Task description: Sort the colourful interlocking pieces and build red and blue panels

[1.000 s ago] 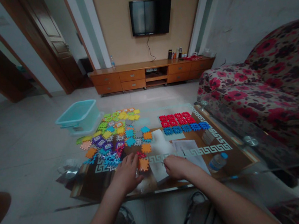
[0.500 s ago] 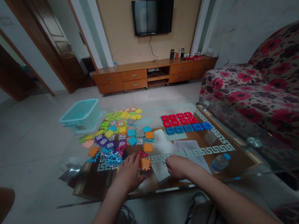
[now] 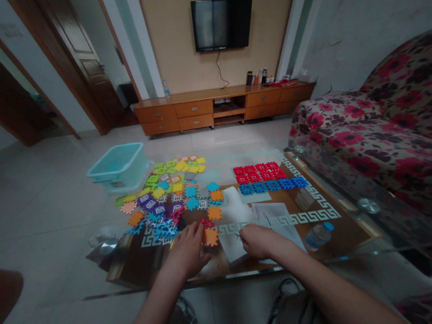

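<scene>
My left hand (image 3: pixel 189 250) rests on the glass table top with its fingers spread, beside an orange puzzle tile (image 3: pixel 211 236) and a red tile (image 3: pixel 206 222). My right hand (image 3: pixel 257 240) is closed, at the edge of a white sheet (image 3: pixel 232 248). A small greyish bit shows at its fingertips, too small to name. Left of centre lies a loose heap of interlocking tiles, among them purple tiles (image 3: pixel 160 210) and yellow tiles (image 3: pixel 182 165). On the right, red tiles (image 3: pixel 256 173) stand in rows behind a row of blue tiles (image 3: pixel 271 185).
A printed paper (image 3: pixel 275 215) lies right of my right hand, and a water bottle (image 3: pixel 319 236) with a blue cap lies near it. Beyond the table's left side stands a turquoise tub (image 3: pixel 117 166). A flowered sofa (image 3: pixel 401 129) flanks the right.
</scene>
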Motion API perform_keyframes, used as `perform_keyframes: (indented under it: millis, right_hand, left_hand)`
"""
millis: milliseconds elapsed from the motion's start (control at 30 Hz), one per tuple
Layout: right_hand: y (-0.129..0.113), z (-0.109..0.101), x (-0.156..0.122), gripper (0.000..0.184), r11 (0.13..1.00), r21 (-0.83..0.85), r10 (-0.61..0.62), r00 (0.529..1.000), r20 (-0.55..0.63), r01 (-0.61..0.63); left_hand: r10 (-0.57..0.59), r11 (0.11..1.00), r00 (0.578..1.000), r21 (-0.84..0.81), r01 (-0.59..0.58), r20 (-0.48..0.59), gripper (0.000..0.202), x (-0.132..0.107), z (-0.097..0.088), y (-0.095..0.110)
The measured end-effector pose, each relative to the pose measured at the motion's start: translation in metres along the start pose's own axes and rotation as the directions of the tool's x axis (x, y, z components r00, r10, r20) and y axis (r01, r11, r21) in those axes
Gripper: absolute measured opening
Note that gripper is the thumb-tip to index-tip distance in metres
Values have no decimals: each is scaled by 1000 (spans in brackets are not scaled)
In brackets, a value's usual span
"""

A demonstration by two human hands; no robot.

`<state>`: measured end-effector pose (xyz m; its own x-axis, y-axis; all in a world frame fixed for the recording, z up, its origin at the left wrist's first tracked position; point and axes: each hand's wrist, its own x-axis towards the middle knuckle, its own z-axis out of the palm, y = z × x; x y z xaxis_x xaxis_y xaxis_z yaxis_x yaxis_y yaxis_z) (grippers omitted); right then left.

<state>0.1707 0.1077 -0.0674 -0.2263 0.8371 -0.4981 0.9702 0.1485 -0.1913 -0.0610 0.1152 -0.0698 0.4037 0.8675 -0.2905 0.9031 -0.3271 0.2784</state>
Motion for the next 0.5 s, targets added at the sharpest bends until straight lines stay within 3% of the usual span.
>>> perform_keyframes:
  millis: [500]
  right_hand:
    - [0,1,1,28,1000,3,4,1000,4,-4]
  left_hand:
    - [13,1000,1000,-10,-13,7,76,0,-2,1]
